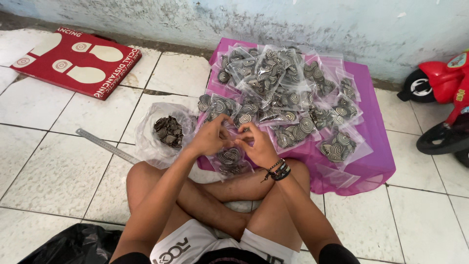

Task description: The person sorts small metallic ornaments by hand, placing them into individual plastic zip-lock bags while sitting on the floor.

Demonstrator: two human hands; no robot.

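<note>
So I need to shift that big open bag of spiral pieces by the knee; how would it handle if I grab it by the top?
The big open bag looks like thin, crumpled plastic, so it would probably sag. The spiral pieces are heaped loose inside, so it is likely bottom-heavy. Its mouth gapes open, so tilting might spill them.

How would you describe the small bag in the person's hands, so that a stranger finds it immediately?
Start at the purple plastic sheet by the wall, covered with clear packets of spiral-patterned discs. At its near edge, above the crossed legs, the left hand and right hand pinch one small clear packet. Only this one is held.
</note>
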